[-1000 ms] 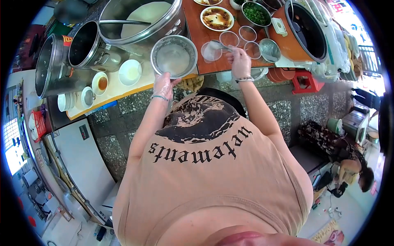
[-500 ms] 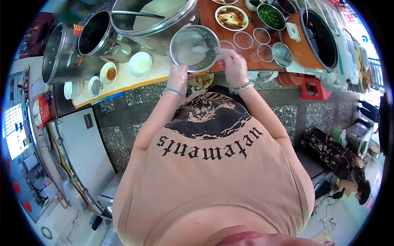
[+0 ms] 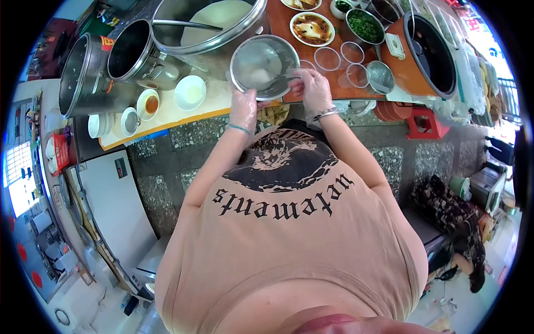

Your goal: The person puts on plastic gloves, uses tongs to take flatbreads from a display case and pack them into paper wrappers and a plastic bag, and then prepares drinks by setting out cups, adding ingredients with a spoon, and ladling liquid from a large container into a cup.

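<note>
A round metal bowl [image 3: 240,64] with a pale, whitish liquid is held up near the counter's front edge. My left hand [image 3: 243,107], in a clear plastic glove, is closed on the bowl's near left rim, thumb over the edge. The gloved right hand [image 3: 312,88] grips the handle of a spoon [image 3: 285,75] that reaches into the bowl from the right. The spoon's head sits in or under the pale contents near the middle, so its shape is hard to make out.
Left of the bowl stands a big pot [image 3: 186,54] of white food with a long-handled utensil across it. A white bowl [image 3: 190,93] and a small dish of brown sauce [image 3: 148,104] lie nearby. To the right are clear cups [image 3: 327,58], chopped greens [image 3: 364,26] and an orange-sided cooker [image 3: 396,69].
The spoon in my right hand has shifted toward the bowl's left and near side, along with the white lump. My right hand is slightly lower and further left.
</note>
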The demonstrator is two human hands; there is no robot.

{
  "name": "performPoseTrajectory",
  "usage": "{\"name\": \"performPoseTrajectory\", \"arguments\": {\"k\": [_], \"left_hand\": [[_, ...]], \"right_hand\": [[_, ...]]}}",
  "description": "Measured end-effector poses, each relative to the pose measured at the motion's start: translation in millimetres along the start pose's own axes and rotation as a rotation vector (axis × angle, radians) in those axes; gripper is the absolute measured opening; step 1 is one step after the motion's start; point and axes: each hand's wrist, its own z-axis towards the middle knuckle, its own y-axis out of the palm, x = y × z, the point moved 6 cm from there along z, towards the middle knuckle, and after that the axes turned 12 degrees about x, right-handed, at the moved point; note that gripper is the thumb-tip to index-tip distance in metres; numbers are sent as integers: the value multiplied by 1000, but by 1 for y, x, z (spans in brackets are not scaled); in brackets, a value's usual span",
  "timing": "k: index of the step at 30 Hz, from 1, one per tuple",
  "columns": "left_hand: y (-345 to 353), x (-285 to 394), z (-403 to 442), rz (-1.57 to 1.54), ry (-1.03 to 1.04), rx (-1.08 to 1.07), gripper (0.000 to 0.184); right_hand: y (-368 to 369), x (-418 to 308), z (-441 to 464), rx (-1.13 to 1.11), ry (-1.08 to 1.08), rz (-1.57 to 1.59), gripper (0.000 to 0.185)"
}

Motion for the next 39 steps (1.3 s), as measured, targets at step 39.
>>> {"name": "performPoseTrajectory", "arguments": {"k": [39], "left_hand": [[52,11,16,-20,-37,-95,61]], "right_hand": [[-26,-69,-1,83,-722,-534,23]]}}
